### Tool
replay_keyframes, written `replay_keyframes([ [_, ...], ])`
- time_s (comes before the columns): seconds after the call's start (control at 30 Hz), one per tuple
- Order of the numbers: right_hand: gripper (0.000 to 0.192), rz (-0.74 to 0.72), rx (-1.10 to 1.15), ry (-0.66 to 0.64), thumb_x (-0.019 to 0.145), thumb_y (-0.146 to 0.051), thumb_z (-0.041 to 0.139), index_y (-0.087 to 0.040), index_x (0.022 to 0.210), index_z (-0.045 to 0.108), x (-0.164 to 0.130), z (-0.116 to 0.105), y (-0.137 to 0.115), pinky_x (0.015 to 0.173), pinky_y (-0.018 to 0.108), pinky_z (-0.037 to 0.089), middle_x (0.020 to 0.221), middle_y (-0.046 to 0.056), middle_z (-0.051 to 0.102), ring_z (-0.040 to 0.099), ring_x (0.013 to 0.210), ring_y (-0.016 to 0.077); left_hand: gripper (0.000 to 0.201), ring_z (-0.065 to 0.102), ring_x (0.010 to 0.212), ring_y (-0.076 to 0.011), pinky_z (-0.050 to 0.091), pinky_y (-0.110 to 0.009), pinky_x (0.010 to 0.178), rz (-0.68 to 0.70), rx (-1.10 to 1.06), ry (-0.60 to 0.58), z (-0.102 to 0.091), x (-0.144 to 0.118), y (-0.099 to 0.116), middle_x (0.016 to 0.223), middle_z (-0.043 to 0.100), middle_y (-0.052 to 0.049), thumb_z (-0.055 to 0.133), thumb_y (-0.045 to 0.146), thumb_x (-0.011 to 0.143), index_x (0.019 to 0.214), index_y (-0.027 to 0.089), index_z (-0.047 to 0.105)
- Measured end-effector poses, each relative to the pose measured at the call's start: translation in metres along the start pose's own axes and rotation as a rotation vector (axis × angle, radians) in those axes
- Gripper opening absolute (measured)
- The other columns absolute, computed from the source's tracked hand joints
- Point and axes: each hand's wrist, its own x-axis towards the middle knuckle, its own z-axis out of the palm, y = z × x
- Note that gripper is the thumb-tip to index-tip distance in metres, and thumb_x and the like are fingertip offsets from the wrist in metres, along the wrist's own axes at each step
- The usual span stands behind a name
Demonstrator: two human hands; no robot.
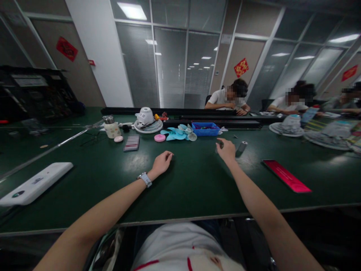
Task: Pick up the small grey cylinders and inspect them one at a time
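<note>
My left hand (161, 162) rests on the green table (197, 188) with its fingers curled shut; a watch is on that wrist. Whether anything sits in its fingertips is too small to tell. My right hand (226, 149) is further out to the right and pinches a small dark part (220, 142) between thumb and fingers. A short grey cylinder (241, 146) lies just right of that hand, apart from it. Beyond both hands lie light blue fan blades (180, 133), a pink disc (160, 137) and a blue tray (205, 129).
A white fan body (145, 116) sits on its round grille (149, 127) beside a lidded jar (112, 128). A red flat strip (286, 175) lies at the right and a white flat device (35, 183) at the left. Other people sit across the table with more fan parts (287, 126).
</note>
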Motion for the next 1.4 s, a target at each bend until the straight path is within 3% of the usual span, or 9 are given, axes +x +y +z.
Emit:
replay_keyframes([
  [0.13,0.060,0.197,0.064,-0.063,0.077,-0.040,0.066,-0.016,0.130,0.053,-0.007,0.012,0.005,0.085,0.042,0.048,0.117,0.017,0.065,0.063,0.101,0.0298,0.027,0.064,0.078,-0.0182,0.045,-0.028,0.068,-0.008,-0.001,-0.004,-0.002,-0.002,0.004,0.091,0.071,-0.005,0.044,0.034,0.094,0.105,0.020,0.065],
  [0.27,0.051,0.340,0.098,-0.140,0.077,-0.035,0.068,-0.018,0.125,0.056,-0.014,0.017,-0.001,0.082,0.042,0.051,0.103,0.014,0.071,0.068,0.091,0.0283,0.030,0.064,0.079,-0.0189,0.045,-0.029,0.068,-0.019,-0.023,0.000,-0.003,-0.003,0.006,0.089,0.070,-0.005,0.044,0.039,0.094,0.103,0.019,0.065],
  [0.37,0.049,0.250,0.186,-0.206,0.077,-0.035,0.070,-0.021,0.122,0.058,-0.024,0.014,-0.028,0.083,0.042,0.052,0.103,0.010,0.071,0.068,0.090,0.0258,0.035,0.062,0.078,-0.0186,0.045,-0.030,0.070,-0.002,-0.062,0.014,-0.004,-0.003,0.008,0.089,0.069,-0.006,0.046,0.045,0.093,0.105,0.018,0.065],
  [0.53,0.050,-0.072,0.516,-0.412,0.077,-0.037,0.071,-0.025,0.124,0.057,-0.062,0.004,-0.107,0.080,0.036,0.055,0.102,0.005,0.071,0.068,0.086,0.0191,0.038,0.057,0.095,-0.0210,0.043,-0.033,0.085,0.158,-0.068,0.069,-0.007,-0.010,0.021,0.099,0.067,-0.005,0.057,0.050,0.087,0.111,0.022,0.067],
  [0.7,0.050,-0.203,0.676,-0.540,0.077,-0.038,0.073,-0.020,0.120,0.057,-0.092,-0.002,-0.156,0.079,0.034,0.054,0.097,0.005,0.072,0.069,0.087,0.0200,0.033,0.050,0.110,-0.0225,0.044,-0.032,0.084,0.211,-0.164,-0.009,-0.003,-0.019,0.031,0.111,0.062,-0.006,0.059,0.048,0.088,0.110,0.027,0.071],
  [0.87,0.043,-0.181,0.693,-0.567,0.075,-0.040,0.075,-0.021,0.111,0.062,-0.094,-0.001,-0.157,0.080,0.035,0.054,0.093,0.004,0.072,0.069,0.087,0.0211,0.025,0.051,0.107,-0.0227,0.043,-0.036,0.088,0.208,-0.193,0.052,0.004,-0.019,0.030,0.105,0.063,-0.005,0.064,0.047,0.084,0.087,0.026,0.077],
  [1.03,0.043,-0.199,0.700,-0.564,0.075,-0.042,0.075,-0.022,0.111,0.062,-0.091,-0.001,-0.153,0.079,0.034,0.054,0.090,0.003,0.072,0.069,0.085,0.0203,0.024,0.054,0.104,-0.0234,0.042,-0.040,0.092,0.180,-0.186,0.103,0.003,-0.015,0.028,0.099,0.065,-0.005,0.071,0.048,0.077,0.080,0.024,0.076],
  [1.23,0.048,-0.206,0.683,-0.554,0.074,-0.040,0.076,-0.023,0.116,0.061,-0.092,-0.002,-0.153,0.080,0.035,0.054,0.094,0.003,0.073,0.069,0.087,0.0205,0.027,0.058,0.092,-0.0213,0.044,-0.036,0.084,0.207,-0.224,0.177,-0.007,-0.014,0.033,0.085,0.068,-0.004,0.073,0.050,0.074,0.074,0.022,0.075],
  [1.4,0.047,-0.190,0.673,-0.548,0.075,-0.042,0.075,-0.023,0.116,0.061,-0.091,-0.006,-0.152,0.081,0.035,0.055,0.100,0.003,0.073,0.069,0.089,0.0201,0.033,0.063,0.085,-0.0212,0.045,-0.035,0.081,0.059,-0.244,0.252,-0.013,-0.004,0.022,0.082,0.073,-0.004,0.071,0.054,0.074,0.078,0.022,0.077],
])
